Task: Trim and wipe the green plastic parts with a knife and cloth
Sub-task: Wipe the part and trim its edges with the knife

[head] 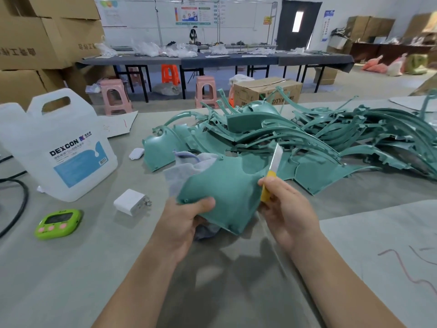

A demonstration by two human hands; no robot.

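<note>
My left hand [186, 218] grips a curved green plastic part [224, 185] by its lower left edge, thumb on top, holding it above the table. A pale grey cloth [184, 169] is bunched behind and under that part, partly hidden. My right hand [283, 209] holds a yellow-handled knife [272, 171] with its blade pointing up, lying against the part's right edge. A large heap of green plastic parts [307, 138] lies behind.
A white DEXCON jug [59, 147] stands at the left. A white charger [131, 202], a green timer [59, 223] and a small white case [136, 153] lie on the grey table [71, 268]. A black cable [14, 209] runs along the left edge. Stools and cartons stand beyond.
</note>
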